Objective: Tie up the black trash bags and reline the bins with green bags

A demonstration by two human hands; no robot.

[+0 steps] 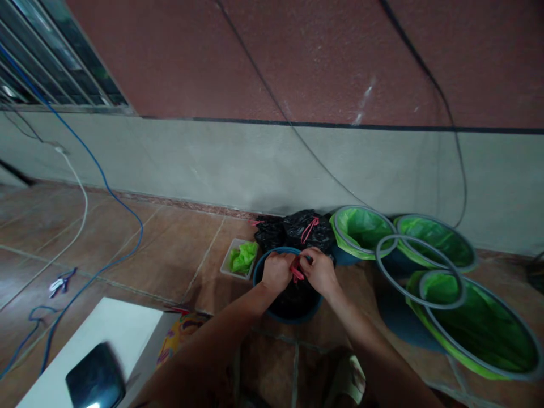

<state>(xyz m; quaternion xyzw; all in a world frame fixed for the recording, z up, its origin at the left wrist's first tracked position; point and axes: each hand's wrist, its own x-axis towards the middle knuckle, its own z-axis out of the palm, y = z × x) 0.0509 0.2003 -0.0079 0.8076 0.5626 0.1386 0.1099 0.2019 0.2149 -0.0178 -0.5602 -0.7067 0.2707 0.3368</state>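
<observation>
A blue round bin point(260, 262) with a black bag point(293, 303) inside stands on the floor in front of me. Over its opening, my left hand point(278, 273) and my right hand point(318, 272) come close together. Both are closed on a red drawstring point(296, 271), which bunches up between the fingers. Behind the bin, against the wall, sit black garbage bags point(312, 221) tied with similar pink-red strings. A white plastic tray point(227, 266) holding a crumpled bright green bag point(243, 258) lies just left of the bin.
To the right stand three bins lined with green bags point(365, 226), point(437, 241), point(480, 323); a loose grey ring point(378, 255) rests across them. At lower left are a white box point(102, 328) with a dark phone-like object point(96, 377), keys point(57, 286) and a blue cable point(106, 181).
</observation>
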